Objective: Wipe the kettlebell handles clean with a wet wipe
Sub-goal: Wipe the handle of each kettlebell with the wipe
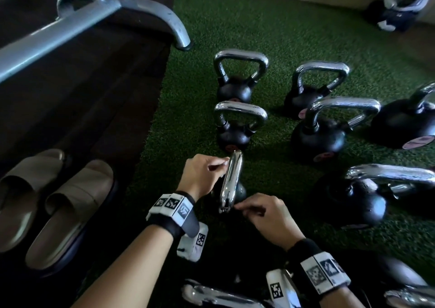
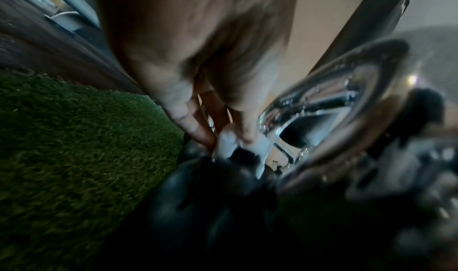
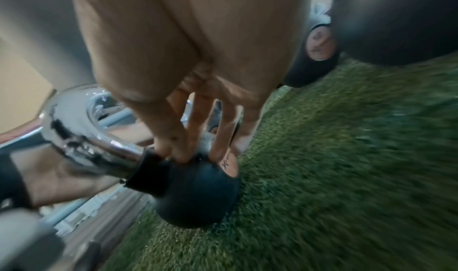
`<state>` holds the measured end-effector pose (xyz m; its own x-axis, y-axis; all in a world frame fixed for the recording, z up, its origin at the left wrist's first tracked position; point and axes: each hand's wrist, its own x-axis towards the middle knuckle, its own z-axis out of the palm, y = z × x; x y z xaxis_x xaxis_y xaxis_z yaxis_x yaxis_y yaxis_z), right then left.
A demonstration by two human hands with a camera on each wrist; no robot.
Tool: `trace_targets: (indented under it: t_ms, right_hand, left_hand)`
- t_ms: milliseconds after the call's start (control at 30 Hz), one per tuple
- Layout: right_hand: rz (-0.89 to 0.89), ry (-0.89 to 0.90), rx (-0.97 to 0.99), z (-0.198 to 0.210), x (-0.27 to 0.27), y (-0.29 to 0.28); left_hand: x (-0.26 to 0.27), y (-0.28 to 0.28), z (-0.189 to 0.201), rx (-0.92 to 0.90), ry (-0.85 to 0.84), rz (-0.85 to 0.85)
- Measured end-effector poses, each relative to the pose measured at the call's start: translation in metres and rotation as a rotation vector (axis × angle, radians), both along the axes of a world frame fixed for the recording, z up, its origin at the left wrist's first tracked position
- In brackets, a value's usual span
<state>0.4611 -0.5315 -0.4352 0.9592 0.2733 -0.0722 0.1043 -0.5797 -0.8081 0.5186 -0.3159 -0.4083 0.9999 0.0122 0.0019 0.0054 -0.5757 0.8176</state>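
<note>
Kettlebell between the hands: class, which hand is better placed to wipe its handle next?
Left. The left hand already pinches the wipe beside the chrome handle; the right hand holds no wipe, and its fingers rest on the kettlebell, probably steadying it.

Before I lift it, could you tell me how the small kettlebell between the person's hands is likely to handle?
The small kettlebell is probably heavy for its size: solid black ball. Its chrome handle looks glossy, possibly slick. With a rounded body on the turf, it might tip.

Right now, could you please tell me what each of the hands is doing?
Left hand: pinching a white wipe beside the kettlebell handle.
Right hand: fingertips resting on the kettlebell; no clear grip.
</note>
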Motion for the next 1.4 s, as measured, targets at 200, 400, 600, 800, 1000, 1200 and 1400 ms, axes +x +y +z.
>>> trace_targets:
  t_ms: [200,400,600,800,1000,1200,1400]
  right_hand:
    - [-0.156,0.226,0.086,-0.015,0.027,0.010]
    - [-0.148,0.280,0.293,-0.021,0.022,0.010]
    - [-0.158,0.287,0.321,-0.020,0.023,0.008]
    - [-0.133,0.230,0.232,-0.030,0.024,0.006]
    - [-0.122,0.196,0.241,-0.031,0.028,0.007]
    - [-0.098,0.203,0.263,-0.028,0.027,0.006]
    - [-0.115,0.216,0.271,-0.029,0.029,0.006]
  left_hand:
    - [0.008,0.002,0.009,-0.010,0.211,0.014]
    - [0.014,-0.003,0.025,-0.160,0.170,-0.005]
    - [0.016,-0.002,0.023,-0.359,0.184,-0.053]
    - [-0.003,0.007,0.033,-0.605,0.119,-0.122]
    - [-0.009,0.011,0.036,-0.630,0.143,-0.071]
    - [-0.024,0.027,0.038,-0.689,0.295,-0.178]
    - [-0.049,0.038,0.027,-0.720,0.324,-0.228]
